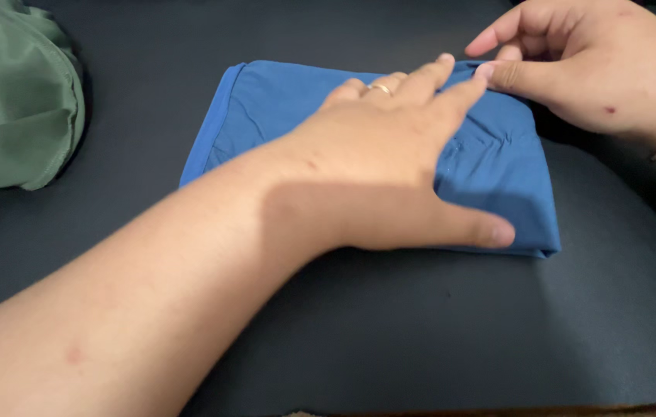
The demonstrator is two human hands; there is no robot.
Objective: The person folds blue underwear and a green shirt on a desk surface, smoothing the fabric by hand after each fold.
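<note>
Folding looks nearly done: left hand [378, 166] lies flat, fingers apart, on the blue cloth [498, 166], right hand [583, 66] pinching its far corner, green cloth [15, 100] beside it unfolded.

No packages, no labels, no signs, no screens (only cloth showing)

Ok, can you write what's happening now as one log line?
left hand: flat on folded blue cloth | right hand: pinching cloth's far corner | green cloth: left, apart
</note>
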